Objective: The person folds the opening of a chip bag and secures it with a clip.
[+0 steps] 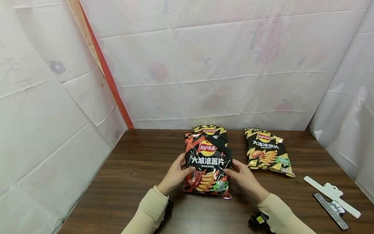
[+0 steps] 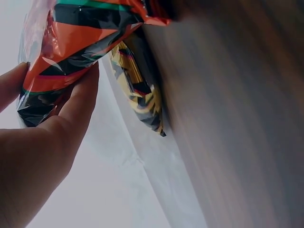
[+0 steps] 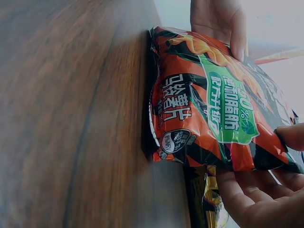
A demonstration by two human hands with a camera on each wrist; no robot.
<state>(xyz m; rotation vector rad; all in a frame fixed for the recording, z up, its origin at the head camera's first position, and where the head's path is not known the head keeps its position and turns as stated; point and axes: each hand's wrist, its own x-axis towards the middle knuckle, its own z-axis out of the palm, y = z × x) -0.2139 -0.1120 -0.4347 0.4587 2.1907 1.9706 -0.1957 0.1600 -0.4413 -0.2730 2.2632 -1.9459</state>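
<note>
Nearest the camera are two pale sleeves point(image 1: 152, 208), reaching in from the lower edge of the head view to a red-and-black chip bag point(image 1: 208, 165) held between the left hand point(image 1: 175, 174) and the right hand point(image 1: 245, 178). Both hands are partly closed, thumbs on the printed front and fingers round the side edges and back, so each has hold of the bag. It stands face-on over the middle of the bench point(image 1: 131, 169), in front of a yellow-and-black bag whose top point(image 1: 209, 130) shows above it; whether its lower edge touches the wood I cannot tell. To handle it well, I would pinch the two sides evenly, at matching heights, and press lightly, since a puffed bag of chips would crush or crinkle under a hard squeeze; keeping it square should also avoid knocking the bag behind. By count: one red-and-black bag; two yellow-and-black bags, the other point(image 1: 268, 152) lying to the right; and two clips at the far right, one white clip point(image 1: 332, 197) and one greyish clip point(image 1: 330, 210) just beside it.
</note>
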